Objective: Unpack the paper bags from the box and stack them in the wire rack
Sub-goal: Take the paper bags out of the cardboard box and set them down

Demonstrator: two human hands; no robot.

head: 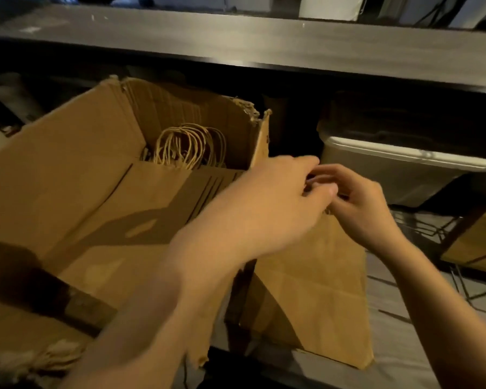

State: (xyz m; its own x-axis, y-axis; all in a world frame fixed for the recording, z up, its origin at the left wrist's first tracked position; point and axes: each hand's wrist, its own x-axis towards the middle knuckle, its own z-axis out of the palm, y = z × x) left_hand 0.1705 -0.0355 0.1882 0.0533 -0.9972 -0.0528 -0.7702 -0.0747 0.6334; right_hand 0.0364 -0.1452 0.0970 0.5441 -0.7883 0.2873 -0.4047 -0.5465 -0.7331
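Cardboard on the left: the big box [68,169] sits with its flaps thrown wide and its far corner torn ragged. Deep inside it a bundle of packed bags [188,147] stands on edge, twisted-paper handles looping up in a cluster, so by my reading plenty is left to unpack.

Moving across, the left hand [278,197] reaches over the box's right wall. Its fingers are bent in against the thumb at the top of a single paper bag [314,290]. It looks like a pinch on the bag's upper edge, though blur hides exactly what the fingertips have.

That flat, folded bag hangs just outside the box's right side, its bottom down near the pale surface below.

Right hand [359,203] now, meeting the left fingertip to fingertip, fingers curled over the same top edge where the handle would be.

My call on handling: this is thin kraft paper, very light and floppy when flat, and quick to crease or tear at the mouth. The handles or the reinforced top edge are the place to hold it, with a hand under the fold if several go at once.

Further right, a pale lidded plastic bin [399,169] sits under the dark counter [264,40]. Below it are the thin dark bars of the wire rack [429,228], near the hands but apart from the bag.
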